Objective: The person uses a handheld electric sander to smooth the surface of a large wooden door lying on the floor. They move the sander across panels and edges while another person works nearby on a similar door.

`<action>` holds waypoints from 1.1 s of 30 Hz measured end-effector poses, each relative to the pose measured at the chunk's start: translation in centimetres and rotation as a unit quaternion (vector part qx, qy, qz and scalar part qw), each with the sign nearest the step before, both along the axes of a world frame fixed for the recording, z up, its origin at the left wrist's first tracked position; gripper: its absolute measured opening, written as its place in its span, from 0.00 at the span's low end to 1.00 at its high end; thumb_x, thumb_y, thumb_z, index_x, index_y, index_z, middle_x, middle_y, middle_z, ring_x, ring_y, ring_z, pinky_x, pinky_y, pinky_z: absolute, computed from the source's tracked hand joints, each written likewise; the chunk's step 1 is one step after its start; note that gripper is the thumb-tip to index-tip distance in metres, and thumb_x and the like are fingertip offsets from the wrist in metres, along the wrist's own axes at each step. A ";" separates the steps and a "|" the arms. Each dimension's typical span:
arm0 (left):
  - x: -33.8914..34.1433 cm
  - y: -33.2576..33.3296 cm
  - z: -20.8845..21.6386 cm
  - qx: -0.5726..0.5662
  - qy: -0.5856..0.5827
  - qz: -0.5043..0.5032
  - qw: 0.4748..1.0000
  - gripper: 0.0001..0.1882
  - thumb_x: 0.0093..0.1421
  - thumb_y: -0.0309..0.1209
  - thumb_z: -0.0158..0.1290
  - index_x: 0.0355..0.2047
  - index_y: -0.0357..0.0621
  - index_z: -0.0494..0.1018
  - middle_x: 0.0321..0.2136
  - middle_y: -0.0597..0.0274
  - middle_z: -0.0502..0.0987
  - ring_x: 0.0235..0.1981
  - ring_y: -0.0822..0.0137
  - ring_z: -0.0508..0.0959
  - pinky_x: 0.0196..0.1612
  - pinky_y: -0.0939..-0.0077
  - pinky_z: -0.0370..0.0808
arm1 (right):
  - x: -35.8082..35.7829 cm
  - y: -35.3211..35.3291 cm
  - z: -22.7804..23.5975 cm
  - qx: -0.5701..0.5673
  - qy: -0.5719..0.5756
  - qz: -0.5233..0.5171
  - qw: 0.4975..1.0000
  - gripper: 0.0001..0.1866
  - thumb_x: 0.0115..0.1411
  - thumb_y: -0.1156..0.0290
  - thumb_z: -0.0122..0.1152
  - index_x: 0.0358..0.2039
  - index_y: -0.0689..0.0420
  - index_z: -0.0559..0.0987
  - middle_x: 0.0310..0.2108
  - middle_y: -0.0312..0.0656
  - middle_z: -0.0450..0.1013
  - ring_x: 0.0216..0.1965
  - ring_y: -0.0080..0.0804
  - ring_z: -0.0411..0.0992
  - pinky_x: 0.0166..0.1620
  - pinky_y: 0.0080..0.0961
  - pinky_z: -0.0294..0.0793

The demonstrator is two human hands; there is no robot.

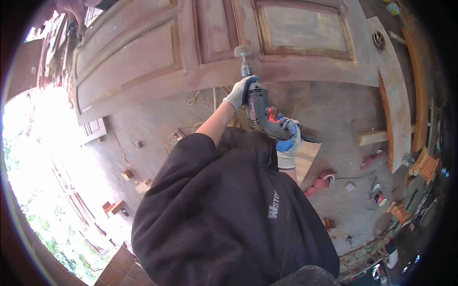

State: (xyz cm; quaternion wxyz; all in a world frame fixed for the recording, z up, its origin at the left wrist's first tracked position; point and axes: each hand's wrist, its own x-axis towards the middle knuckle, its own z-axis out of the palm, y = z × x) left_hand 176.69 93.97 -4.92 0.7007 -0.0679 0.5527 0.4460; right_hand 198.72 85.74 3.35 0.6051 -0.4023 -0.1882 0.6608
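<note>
Hands [241,93] [289,139] grip a drill [258,106] — the shirt [210,209] bears pale lettering [273,211].

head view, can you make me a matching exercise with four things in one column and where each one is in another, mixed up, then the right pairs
Things
1. white-and-blue gloved left hand
2. white-and-blue gloved right hand
3. round brown attachment
4. red roll of strip material

Places
A. on the grey floor, to the person's right
B. on the rear handle of the grey power drill
C. at the drill's far tip, beyond the chuck
D. around the front of the drill's body

Pairs: 1-D, 2-B, 3-C, 4-A
</note>
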 end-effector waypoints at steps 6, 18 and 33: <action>-1.6 0.9 0.7 -0.017 0.017 -0.057 0.998 0.18 0.54 0.39 0.60 0.40 0.39 0.76 0.30 0.64 0.78 0.27 0.71 0.77 0.32 0.74 0.75 | -3.3 -3.0 0.9 0.068 -0.093 -0.009 0.993 0.08 0.62 0.69 0.47 0.28 0.59 0.69 0.32 0.43 0.68 0.42 0.38 0.70 0.62 0.44 0.58; -11.1 9.9 0.4 0.157 0.191 -0.433 0.867 0.24 0.57 0.45 0.58 0.43 0.37 0.76 0.33 0.62 0.78 0.33 0.74 0.75 0.39 0.77 0.72 | -21.7 -7.2 1.3 -0.265 0.109 -0.050 0.957 0.23 0.65 0.65 0.51 0.57 0.60 0.65 0.55 0.43 0.66 0.55 0.29 0.65 0.57 0.28 0.65; -22.3 17.9 4.9 0.131 0.144 -0.616 0.763 0.23 0.56 0.47 0.58 0.38 0.36 0.77 0.29 0.64 0.78 0.28 0.73 0.76 0.34 0.77 0.74 | -31.2 2.6 10.3 -0.184 -0.318 -0.083 0.926 0.28 0.57 0.68 0.61 0.56 0.63 0.66 0.49 0.48 0.69 0.46 0.30 0.70 0.48 0.25 0.70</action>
